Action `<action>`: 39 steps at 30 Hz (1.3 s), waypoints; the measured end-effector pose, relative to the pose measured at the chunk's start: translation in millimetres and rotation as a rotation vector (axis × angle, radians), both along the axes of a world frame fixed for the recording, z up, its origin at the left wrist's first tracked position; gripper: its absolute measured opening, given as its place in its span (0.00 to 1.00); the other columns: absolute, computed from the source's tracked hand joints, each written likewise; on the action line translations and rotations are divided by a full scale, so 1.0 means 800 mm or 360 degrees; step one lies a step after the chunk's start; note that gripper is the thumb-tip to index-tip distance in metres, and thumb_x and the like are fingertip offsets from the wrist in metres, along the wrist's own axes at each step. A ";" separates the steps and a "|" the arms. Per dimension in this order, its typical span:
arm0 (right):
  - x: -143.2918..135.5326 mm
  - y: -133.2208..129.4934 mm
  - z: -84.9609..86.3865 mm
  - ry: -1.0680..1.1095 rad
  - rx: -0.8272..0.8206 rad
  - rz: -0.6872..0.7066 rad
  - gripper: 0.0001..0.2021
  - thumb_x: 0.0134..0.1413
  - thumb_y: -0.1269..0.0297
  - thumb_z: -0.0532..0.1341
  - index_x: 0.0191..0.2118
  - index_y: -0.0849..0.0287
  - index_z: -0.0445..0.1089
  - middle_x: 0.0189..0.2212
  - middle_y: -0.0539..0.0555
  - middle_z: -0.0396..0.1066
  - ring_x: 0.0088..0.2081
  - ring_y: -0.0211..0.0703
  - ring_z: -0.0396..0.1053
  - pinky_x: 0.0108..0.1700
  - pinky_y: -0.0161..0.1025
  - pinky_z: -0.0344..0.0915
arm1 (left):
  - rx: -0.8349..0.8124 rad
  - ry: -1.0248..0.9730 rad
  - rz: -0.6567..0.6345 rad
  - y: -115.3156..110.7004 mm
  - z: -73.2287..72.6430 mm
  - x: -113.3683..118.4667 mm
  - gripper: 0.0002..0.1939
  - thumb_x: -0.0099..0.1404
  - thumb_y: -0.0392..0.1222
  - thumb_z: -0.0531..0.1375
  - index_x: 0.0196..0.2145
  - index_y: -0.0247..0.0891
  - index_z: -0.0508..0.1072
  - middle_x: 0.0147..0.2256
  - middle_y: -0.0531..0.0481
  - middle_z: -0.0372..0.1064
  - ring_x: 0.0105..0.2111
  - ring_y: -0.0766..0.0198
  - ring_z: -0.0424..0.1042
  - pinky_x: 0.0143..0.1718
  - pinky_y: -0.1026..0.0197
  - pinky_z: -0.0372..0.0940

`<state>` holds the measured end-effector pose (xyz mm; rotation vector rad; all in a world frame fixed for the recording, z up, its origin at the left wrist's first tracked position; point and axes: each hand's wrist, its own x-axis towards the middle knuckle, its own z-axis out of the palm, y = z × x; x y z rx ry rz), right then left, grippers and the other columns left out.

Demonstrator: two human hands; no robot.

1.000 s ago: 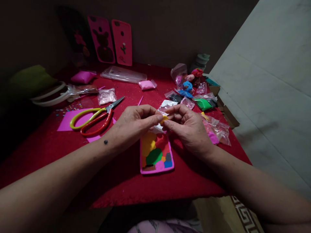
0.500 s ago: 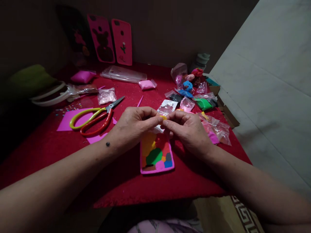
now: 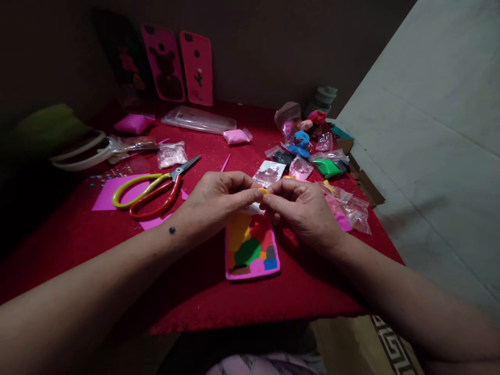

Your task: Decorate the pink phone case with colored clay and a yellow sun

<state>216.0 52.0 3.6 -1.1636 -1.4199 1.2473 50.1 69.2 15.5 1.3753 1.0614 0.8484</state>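
Between the fingertips of my left hand (image 3: pixel 224 200) and my right hand (image 3: pixel 302 208) is a small piece of yellow clay (image 3: pixel 263 192), pinched from both sides. Both hands are closed and hover over the upper end of a phone case (image 3: pixel 253 252). The case lies flat, with a pink rim and patches of yellow, red, green, blue, grey, brown and pink clay on it. Its upper part is partly hidden by my hands, with some white showing there.
Scissors (image 3: pixel 158 190) with yellow and red handles lie left, over pink sheets (image 3: pixel 103 196). Bags of coloured clay (image 3: pixel 327 167) crowd the right side. A pink stick (image 3: pixel 225 163) lies beyond my hands. Decorated phone cases (image 3: pixel 196 67) lean at the back, near clear cases (image 3: pixel 199 121).
The yellow clay has shifted slightly between my fingertips. My hands have hardly moved, and everything on the table stays where it was.
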 end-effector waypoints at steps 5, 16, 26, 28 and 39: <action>0.000 0.001 -0.001 0.0120 -0.0117 0.0030 0.08 0.46 0.63 0.69 0.30 0.61 0.72 0.24 0.48 0.71 0.21 0.33 0.64 0.24 0.33 0.62 | 0.0068 -0.0032 0.0048 0.002 0.001 -0.001 0.07 0.57 0.41 0.66 0.27 0.35 0.76 0.22 0.55 0.69 0.21 0.72 0.64 0.23 0.69 0.59; 0.001 0.002 -0.002 -0.0074 0.0001 -0.0014 0.10 0.48 0.62 0.67 0.24 0.61 0.69 0.19 0.47 0.67 0.19 0.31 0.60 0.21 0.32 0.56 | 0.0001 -0.0144 -0.0015 0.003 -0.007 -0.003 0.04 0.56 0.36 0.67 0.32 0.37 0.79 0.29 0.54 0.76 0.28 0.70 0.71 0.32 0.68 0.65; -0.001 0.002 -0.003 -0.0196 0.0104 0.0002 0.07 0.49 0.64 0.65 0.27 0.60 0.69 0.23 0.49 0.70 0.22 0.33 0.63 0.23 0.33 0.60 | 0.0064 -0.0078 0.0026 0.001 -0.004 0.001 0.02 0.58 0.37 0.65 0.28 0.36 0.77 0.22 0.56 0.70 0.22 0.72 0.64 0.24 0.69 0.58; -0.002 0.002 -0.004 -0.0166 0.0100 0.0010 0.06 0.49 0.64 0.65 0.28 0.60 0.70 0.24 0.49 0.70 0.22 0.33 0.63 0.23 0.32 0.60 | 0.0036 -0.0126 0.0032 0.002 -0.005 0.001 0.03 0.58 0.38 0.65 0.29 0.36 0.77 0.23 0.55 0.71 0.22 0.72 0.65 0.24 0.69 0.59; 0.002 0.000 -0.007 -0.0455 0.0336 -0.0024 0.06 0.50 0.68 0.61 0.25 0.60 0.68 0.20 0.48 0.66 0.22 0.33 0.61 0.24 0.33 0.58 | 0.0140 -0.0030 -0.0017 0.002 -0.008 -0.001 0.05 0.55 0.38 0.66 0.30 0.35 0.77 0.27 0.52 0.74 0.28 0.68 0.70 0.30 0.67 0.65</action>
